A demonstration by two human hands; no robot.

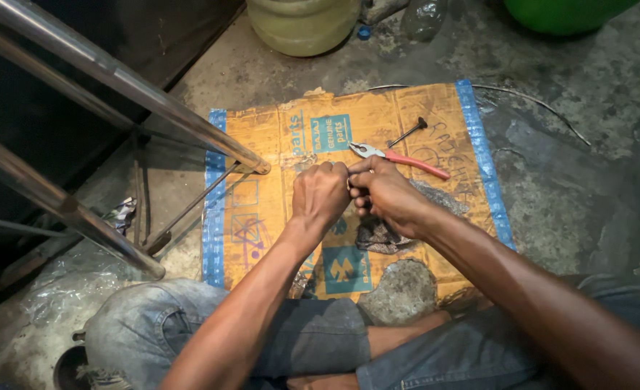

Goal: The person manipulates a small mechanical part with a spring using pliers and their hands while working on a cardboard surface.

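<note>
over worn yellow cardboard (276, 209), left hand (320, 193) and right hand (385, 193) fisted, touching

Both arms came up from the bottom of the frame and met near the middle. The left hand (321, 196) was curled into a tight fist, with its back facing up. The right hand (385, 193) was right next to it, touching it, with its fingers bent and pinched together. The left arm was almost straight. The right arm came in slanted from the lower right. Both arms were bare.
</note>
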